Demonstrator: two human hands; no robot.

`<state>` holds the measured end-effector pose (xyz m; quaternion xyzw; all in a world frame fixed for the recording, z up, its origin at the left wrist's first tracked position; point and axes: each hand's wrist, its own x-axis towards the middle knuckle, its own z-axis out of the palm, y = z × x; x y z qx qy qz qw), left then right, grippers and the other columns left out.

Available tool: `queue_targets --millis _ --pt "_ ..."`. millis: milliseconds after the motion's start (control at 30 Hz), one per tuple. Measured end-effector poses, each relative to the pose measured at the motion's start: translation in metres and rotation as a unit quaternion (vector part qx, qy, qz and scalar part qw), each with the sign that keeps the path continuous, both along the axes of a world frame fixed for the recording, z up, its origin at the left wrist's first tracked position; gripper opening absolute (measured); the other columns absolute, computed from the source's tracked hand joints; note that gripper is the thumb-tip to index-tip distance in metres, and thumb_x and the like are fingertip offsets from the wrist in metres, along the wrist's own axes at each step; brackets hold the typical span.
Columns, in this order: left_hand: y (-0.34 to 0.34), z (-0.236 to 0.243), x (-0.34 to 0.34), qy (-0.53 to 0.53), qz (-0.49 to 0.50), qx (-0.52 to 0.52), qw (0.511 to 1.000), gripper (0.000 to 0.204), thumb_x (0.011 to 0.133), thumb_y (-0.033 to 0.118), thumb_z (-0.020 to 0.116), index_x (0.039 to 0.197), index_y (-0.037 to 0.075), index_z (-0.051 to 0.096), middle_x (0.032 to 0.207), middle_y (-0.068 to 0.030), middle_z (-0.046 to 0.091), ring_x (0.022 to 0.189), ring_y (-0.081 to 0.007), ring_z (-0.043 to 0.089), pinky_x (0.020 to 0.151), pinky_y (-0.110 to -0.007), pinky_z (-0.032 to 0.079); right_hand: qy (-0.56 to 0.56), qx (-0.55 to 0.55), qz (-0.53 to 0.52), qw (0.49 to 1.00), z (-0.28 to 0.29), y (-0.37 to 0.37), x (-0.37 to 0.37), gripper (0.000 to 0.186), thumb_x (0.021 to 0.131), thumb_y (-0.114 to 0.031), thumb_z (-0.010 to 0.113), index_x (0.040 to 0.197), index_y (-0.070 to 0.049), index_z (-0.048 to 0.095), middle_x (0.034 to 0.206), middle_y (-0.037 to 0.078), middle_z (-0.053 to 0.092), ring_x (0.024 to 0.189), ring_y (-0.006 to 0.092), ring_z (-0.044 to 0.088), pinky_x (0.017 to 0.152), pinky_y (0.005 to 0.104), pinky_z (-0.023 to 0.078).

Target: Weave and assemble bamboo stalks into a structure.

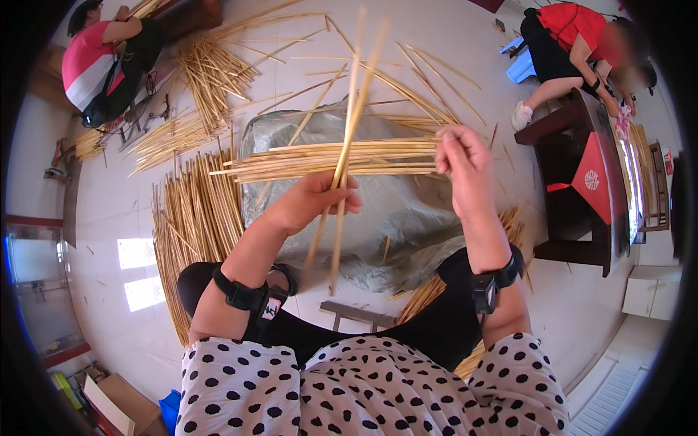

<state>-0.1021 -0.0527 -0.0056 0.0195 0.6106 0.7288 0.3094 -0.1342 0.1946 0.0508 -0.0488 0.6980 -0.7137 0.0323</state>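
Pale yellow split bamboo strips (195, 218) are lying in a long heap on the white floor tiles at the left. The left hand (314, 201) is pinching a few upright thin bamboo strips (347, 138), fingers closed tight around them where they are crossing a flat horizontal bundle of strips (342, 160). That bundle is hovering over a crumpled grey plastic sheet (407, 218). The right hand (465, 168) is gripping the bundle's right end, fingers curled shut on it. Farther right, a dark wooden table (582, 182) is standing.
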Motion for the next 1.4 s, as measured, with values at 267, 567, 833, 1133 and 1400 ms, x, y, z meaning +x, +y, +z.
queue_targets --millis 267,567,833,1133,1400 --pt "0.009 0.011 0.016 -0.106 -0.08 0.307 0.942 0.027 0.096 0.01 0.042 0.12 -0.001 0.047 0.109 -0.0175 0.059 0.102 -0.0256 0.06 0.092 -0.035 0.047 -0.042 0.051 0.185 0.98 -0.025 -0.036 0.021 0.021 0.093 -0.018 0.054 0.105 0.0 0.056 0.086 0.002 0.058 0.08 0.0076 0.053 0.071 0.0223 0.045" --pt "0.021 0.005 0.017 -0.167 -0.11 0.336 0.92 0.037 0.099 0.023 0.035 0.126 -0.002 0.041 0.114 -0.0217 0.056 0.106 -0.0299 0.058 0.089 -0.034 0.049 -0.106 0.004 0.186 0.977 -0.025 -0.041 0.016 0.018 0.092 -0.015 0.055 0.102 0.001 0.055 0.084 0.002 0.059 0.075 0.0065 0.054 0.069 0.0227 0.046" --pt "0.024 -0.003 0.016 -0.161 -0.09 0.36 0.914 0.049 0.098 0.033 0.037 0.129 -0.005 0.039 0.113 -0.0242 0.055 0.103 -0.0313 0.059 0.088 -0.036 0.05 -0.118 -0.006 0.168 0.979 -0.02 -0.04 0.015 0.018 0.095 -0.017 0.05 0.102 0.0 0.055 0.084 0.0 0.055 0.073 0.0058 0.046 0.063 0.0201 0.04" --pt "0.033 -0.005 0.02 0.064 -0.101 -0.003 0.993 0.035 0.098 0.021 0.042 0.128 0.002 0.045 0.077 -0.0026 0.05 0.07 -0.0123 0.047 0.069 -0.027 0.041 -0.088 0.064 0.128 0.986 -0.036 -0.037 0.015 0.02 0.091 -0.02 0.057 0.099 -0.001 0.056 0.081 0.002 0.056 0.071 0.0071 0.055 0.061 0.0218 0.048" --pt "0.039 -0.027 0.024 0.13 -0.053 -0.09 0.986 0.032 0.096 0.022 0.043 0.121 0.003 0.049 0.073 -0.003 0.051 0.067 -0.0112 0.049 0.063 -0.028 0.044 -0.122 0.178 0.119 0.969 -0.039 -0.034 0.01 0.024 0.089 -0.023 0.059 0.093 0.001 0.058 0.069 0.002 0.056 0.061 0.0086 0.055 0.055 0.0241 0.045"
